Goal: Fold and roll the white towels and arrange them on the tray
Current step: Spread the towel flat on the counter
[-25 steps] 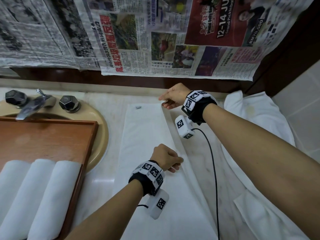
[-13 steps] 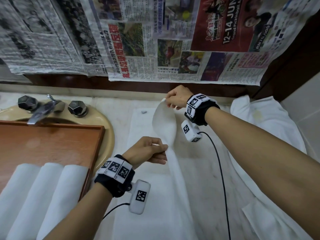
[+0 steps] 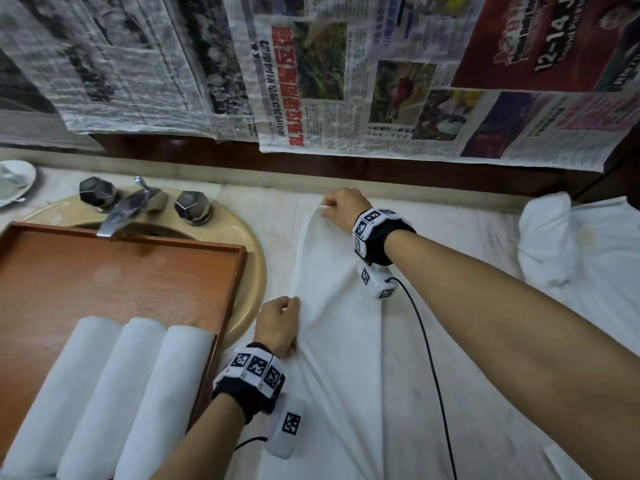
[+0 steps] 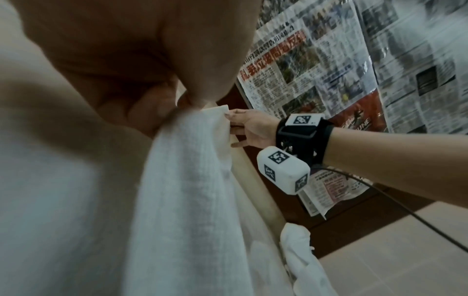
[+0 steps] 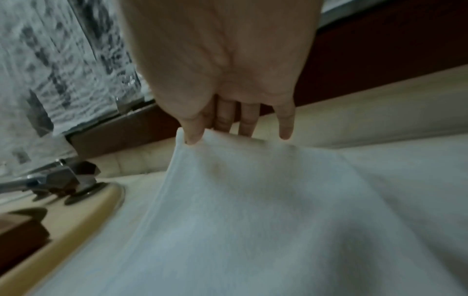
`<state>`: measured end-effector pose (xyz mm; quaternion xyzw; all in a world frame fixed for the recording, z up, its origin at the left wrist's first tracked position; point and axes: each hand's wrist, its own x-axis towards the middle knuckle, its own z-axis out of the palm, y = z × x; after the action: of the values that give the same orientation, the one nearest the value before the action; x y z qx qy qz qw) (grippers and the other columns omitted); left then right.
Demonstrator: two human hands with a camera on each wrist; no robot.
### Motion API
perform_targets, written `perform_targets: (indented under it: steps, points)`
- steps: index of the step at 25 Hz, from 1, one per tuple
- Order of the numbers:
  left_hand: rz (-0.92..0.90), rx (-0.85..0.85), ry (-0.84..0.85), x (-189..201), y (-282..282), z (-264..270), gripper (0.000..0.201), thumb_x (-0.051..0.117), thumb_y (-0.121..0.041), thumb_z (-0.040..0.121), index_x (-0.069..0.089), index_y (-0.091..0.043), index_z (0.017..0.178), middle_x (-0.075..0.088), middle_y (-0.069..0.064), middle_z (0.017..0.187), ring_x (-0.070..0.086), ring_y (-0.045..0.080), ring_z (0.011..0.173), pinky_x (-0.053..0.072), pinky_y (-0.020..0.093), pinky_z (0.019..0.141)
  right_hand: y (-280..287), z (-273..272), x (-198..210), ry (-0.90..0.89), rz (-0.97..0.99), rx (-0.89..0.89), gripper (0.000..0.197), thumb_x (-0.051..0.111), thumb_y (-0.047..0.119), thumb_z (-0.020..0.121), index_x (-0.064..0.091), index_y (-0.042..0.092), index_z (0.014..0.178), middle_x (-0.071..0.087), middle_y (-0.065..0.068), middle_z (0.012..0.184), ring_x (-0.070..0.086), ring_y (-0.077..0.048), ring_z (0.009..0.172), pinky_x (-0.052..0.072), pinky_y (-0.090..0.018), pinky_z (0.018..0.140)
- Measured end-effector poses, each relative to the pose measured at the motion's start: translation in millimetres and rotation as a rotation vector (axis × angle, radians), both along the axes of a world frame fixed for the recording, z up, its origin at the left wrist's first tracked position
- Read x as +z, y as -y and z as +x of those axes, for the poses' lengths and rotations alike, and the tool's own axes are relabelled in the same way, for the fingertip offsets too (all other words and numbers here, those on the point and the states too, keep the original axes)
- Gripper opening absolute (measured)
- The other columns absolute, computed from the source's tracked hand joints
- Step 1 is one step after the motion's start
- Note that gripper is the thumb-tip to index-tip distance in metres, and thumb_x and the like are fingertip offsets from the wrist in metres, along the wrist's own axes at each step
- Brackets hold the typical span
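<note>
Folding a white towel (image 3: 346, 323) at frame centre, beside the tray (image 3: 104, 271).
Nearest, the left hand (image 3: 278, 323) is pinching its raised edge; farther up, the right hand (image 3: 343, 207) is gripping the far corner between thumb and fingers (image 5: 225, 118).

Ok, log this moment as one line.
step: folding towel lengthwise | left hand: pinches near edge | right hand: pinches far corner | tray: three rolled towels

The newspaper sheets (image 3: 346, 74) hung on the wall carry a red advertisement (image 3: 540, 43) printed with "12–14 J", cut off by the frame edge. A vertical red Chinese headline (image 3: 282, 84) stands beside a photograph; its characters are too blurred to read reliably.
</note>
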<state>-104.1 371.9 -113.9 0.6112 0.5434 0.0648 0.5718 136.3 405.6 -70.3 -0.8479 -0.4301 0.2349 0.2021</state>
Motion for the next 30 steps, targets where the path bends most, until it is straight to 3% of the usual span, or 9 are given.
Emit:
perform_targets:
  steps: [4, 7, 13, 17, 21, 23, 25, 28, 30]
  points:
    - [0.119, 0.019, -0.069, -7.9, -6.3, 11.6, 0.036, 0.06, -0.038, 0.091, 0.054, -0.013, 0.065, 0.057, 0.0, 0.06, 0.053, 0.019, 0.058, 0.038, 0.025, 0.054, -3.9, -0.5, -23.5, 0.131, -0.082, 0.058, 0.023, 0.052, 0.013, 0.093, 0.063, 0.02, 0.112, 0.062, -0.004, 0.117, 0.058, -0.03, 0.106, 0.046, -0.038, 0.092]
    - [0.297, -0.029, -0.159, -8.1, -13.7, 19.7, 0.026, 0.061, -0.039, 0.09, 0.06, -0.018, 0.074, 0.063, -0.004, 0.071, 0.058, 0.017, 0.072, 0.041, 0.027, 0.062, -5.7, 9.1, -35.8, 0.174, -0.11, 0.148, 0.033, 0.049, 0.002, 0.09, 0.06, 0.014, 0.118, 0.06, -0.008, 0.121, 0.053, -0.03, 0.113, 0.045, -0.039, 0.092]
    - [0.395, -0.063, -0.163, -19.1, -13.6, 19.5, 0.021, 0.051, -0.035, 0.097, 0.059, -0.017, 0.089, 0.064, -0.002, 0.08, 0.059, 0.022, 0.08, 0.049, 0.035, 0.072, -13.9, 23.4, -40.8, 0.186, -0.092, 0.135, 0.018, 0.053, 0.011, 0.092, 0.059, 0.008, 0.109, 0.062, -0.013, 0.113, 0.056, -0.034, 0.1, 0.046, -0.037, 0.083]
    - [0.398, -0.032, -0.167, -16.2, -12.5, 18.0, 0.02, 0.048, -0.032, 0.098, 0.056, -0.015, 0.09, 0.064, 0.0, 0.082, 0.058, 0.023, 0.079, 0.039, 0.031, 0.066, -15.1, 22.4, -42.7, 0.23, -0.083, 0.116, 0.019, 0.051, 0.016, 0.093, 0.055, 0.009, 0.109, 0.062, -0.014, 0.108, 0.055, -0.035, 0.095, 0.043, -0.036, 0.074]
    - [0.38, -0.054, -0.266, -14.4, -15.4, 22.1, 0.022, 0.047, -0.031, 0.098, 0.058, -0.013, 0.091, 0.062, 0.0, 0.085, 0.052, 0.021, 0.082, 0.036, 0.028, 0.069, -16.9, 13.9, -41.0, 0.315, -0.145, 0.153, 0.027, 0.048, 0.023, 0.098, 0.05, 0.009, 0.121, 0.059, -0.012, 0.121, 0.053, -0.032, 0.109, 0.039, -0.035, 0.079]
    - [0.332, -0.071, -0.31, -15.4, -19.8, 25.2, 0.022, 0.048, -0.03, 0.097, 0.059, -0.012, 0.091, 0.061, 0.003, 0.088, 0.051, 0.021, 0.084, 0.04, 0.029, 0.072, -3.7, 1.0, -38.8, 0.339, -0.166, 0.192, 0.042, 0.045, 0.031, 0.099, 0.04, 0.014, 0.138, 0.042, -0.008, 0.145, 0.036, -0.027, 0.134, 0.032, -0.045, 0.104]
    - [0.302, -0.079, -0.342, -16.5, -26.0, 29.0, 0.022, 0.05, -0.03, 0.094, 0.061, -0.012, 0.088, 0.062, 0.005, 0.089, 0.055, 0.024, 0.084, 0.044, 0.03, 0.072, 30.9, -16.2, -41.1, 0.354, -0.118, 0.423, 0.057, 0.037, 0.039, 0.101, 0.017, 0.021, 0.152, 0.009, 0.003, 0.162, 0.003, -0.018, 0.149, 0.004, -0.052, 0.119]
    - [0.261, -0.102, -0.412, -14.5, -32.2, 33.9, 0.024, 0.055, -0.032, 0.09, 0.065, -0.012, 0.083, 0.064, 0.005, 0.088, 0.06, 0.026, 0.08, 0.044, 0.028, 0.067, 83.1, -35.0, -50.3, 0.37, -0.12, 0.965, 0.061, 0.017, 0.055, 0.102, -0.008, 0.032, 0.153, -0.02, 0.013, 0.159, -0.021, -0.009, 0.145, -0.017, -0.047, 0.115]
    - [0.237, -0.13, -0.46, -14.6, -36.3, 36.3, 0.028, 0.056, -0.034, 0.088, 0.067, -0.009, 0.08, 0.067, 0.007, 0.086, 0.063, 0.027, 0.077, 0.05, 0.03, 0.066, 74.6, -18.8, -61.3, 0.425, -0.213, 0.97, 0.062, 0.012, 0.059, 0.1, -0.013, 0.035, 0.152, -0.023, 0.011, 0.158, -0.023, -0.011, 0.145, -0.019, -0.049, 0.114]
